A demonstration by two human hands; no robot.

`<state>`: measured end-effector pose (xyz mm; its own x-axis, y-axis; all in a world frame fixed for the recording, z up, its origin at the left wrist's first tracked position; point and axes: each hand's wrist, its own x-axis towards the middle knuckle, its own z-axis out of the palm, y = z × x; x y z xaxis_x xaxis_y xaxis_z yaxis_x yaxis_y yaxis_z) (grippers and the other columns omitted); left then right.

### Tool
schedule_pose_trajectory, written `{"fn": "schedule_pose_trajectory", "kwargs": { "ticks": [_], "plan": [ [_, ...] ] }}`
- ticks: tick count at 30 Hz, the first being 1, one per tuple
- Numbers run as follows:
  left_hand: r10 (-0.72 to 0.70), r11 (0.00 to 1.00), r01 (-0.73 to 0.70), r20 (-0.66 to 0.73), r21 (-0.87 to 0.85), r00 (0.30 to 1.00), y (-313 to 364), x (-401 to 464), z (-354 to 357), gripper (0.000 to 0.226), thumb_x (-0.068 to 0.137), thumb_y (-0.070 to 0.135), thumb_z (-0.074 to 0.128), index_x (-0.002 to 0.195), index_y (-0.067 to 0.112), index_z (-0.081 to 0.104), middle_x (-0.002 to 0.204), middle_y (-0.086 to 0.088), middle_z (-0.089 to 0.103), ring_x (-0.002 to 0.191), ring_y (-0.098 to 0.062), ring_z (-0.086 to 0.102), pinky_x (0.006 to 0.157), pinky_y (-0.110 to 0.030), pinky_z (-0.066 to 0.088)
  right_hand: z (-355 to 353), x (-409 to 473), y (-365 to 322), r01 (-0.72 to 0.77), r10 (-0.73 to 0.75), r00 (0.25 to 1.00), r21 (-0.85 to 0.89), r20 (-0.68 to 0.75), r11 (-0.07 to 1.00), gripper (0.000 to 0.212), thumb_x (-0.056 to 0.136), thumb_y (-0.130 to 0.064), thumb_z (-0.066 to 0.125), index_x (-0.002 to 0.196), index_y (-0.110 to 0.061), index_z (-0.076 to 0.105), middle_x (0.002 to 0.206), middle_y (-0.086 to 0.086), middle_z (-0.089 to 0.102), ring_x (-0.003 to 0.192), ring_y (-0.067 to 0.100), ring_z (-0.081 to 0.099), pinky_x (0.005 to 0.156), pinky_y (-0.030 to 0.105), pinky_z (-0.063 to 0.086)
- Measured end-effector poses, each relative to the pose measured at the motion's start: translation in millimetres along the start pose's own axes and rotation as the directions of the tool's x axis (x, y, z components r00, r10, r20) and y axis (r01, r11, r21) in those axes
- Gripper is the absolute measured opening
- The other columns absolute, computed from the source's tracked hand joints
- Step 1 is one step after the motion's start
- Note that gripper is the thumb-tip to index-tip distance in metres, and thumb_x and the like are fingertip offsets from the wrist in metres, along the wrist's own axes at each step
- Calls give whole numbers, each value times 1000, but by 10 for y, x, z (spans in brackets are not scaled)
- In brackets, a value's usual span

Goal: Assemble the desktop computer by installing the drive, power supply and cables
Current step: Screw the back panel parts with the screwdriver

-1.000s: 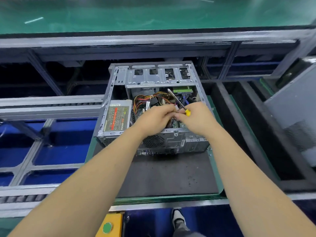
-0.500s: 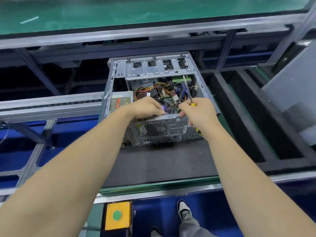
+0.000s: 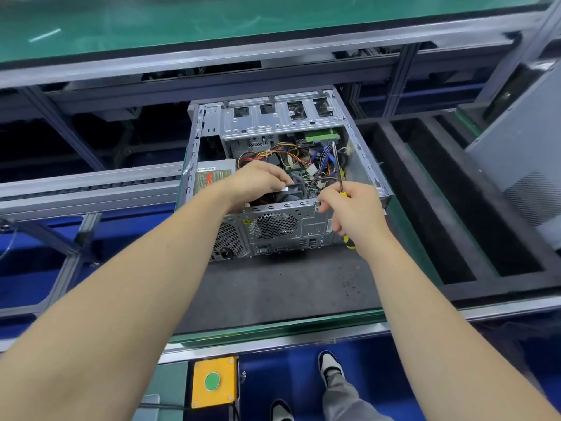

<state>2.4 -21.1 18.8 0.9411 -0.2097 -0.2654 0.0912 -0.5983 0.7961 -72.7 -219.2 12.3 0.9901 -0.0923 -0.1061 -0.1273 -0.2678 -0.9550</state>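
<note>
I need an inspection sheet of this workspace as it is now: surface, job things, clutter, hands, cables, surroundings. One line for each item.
Surface: dark mat on a green-edged pallet, with small specks near its right side.
Job's things: open computer case lying on its side on the mat; power supply seated in its left rear corner; drive cage at the far end.
Clutter: nothing seen.
Hands: left hand reaches inside the case, what it touches is hidden; right hand grips a yellow-handled screwdriver, shaft pointing away.
Cables: loose coloured wire bundle inside the case.
Surroundings: conveyor rails at left, yellow box with green button below, grey panel at right.
</note>
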Motion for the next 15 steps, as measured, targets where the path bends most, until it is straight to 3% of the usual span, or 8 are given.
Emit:
{"fn": "schedule_pose_trajectory", "kwargs": {
  "ticks": [3, 7, 9, 12, 15],
  "plan": [
    [31, 991, -41, 80, 128, 996, 2, -23, 1, 15, 96, 23, 64, 103, 27, 76, 100, 17, 69, 93, 1, 60, 76, -13, 41, 19, -6, 13, 6, -6, 1000, 0, -7, 1000, 21, 86, -17, 59, 66, -12, 64, 42, -11, 55, 34, 10, 42, 37, 18, 37],
    [18, 976, -44, 122, 214, 992, -1, -21, -11, 18, 96, 23, 62, 109, 27, 75, 95, 21, 66, 85, 4, 57, 74, -16, 39, 21, -4, 26, 40, -40, 999, -33, 0, 999, 22, 85, -14, 60, 63, -13, 64, 52, -5, 60, 36, 7, 45, 36, 18, 36],
    [12, 974, -38, 117, 224, 993, 1, -16, -5, 17, 96, 21, 62, 104, 27, 75, 99, 22, 64, 89, 6, 57, 75, -14, 38, 22, -9, 34, 67, -67, 998, -55, 4, 996, 22, 85, -13, 60, 64, -11, 65, 55, -4, 61, 37, 6, 45, 36, 17, 36],
    [-6, 972, -25, 130, 235, 991, 13, -24, 5, 23, 92, 15, 61, 82, 29, 76, 83, 21, 69, 72, 7, 60, 66, -11, 41, 57, -32, 70, 106, -103, 994, -87, 33, 991, 23, 89, -17, 62, 67, -15, 68, 59, -7, 67, 36, 5, 45, 36, 18, 38],
    [-14, 968, -25, 152, 250, 988, 4, -33, 33, 22, 91, 13, 57, 85, 21, 77, 85, 9, 71, 76, -7, 59, 70, -22, 46, 114, -70, 146, 132, -130, 991, -89, 35, 987, 25, 92, -20, 62, 68, -19, 69, 63, -8, 70, 38, 5, 46, 44, 22, 44]
  ]
}}
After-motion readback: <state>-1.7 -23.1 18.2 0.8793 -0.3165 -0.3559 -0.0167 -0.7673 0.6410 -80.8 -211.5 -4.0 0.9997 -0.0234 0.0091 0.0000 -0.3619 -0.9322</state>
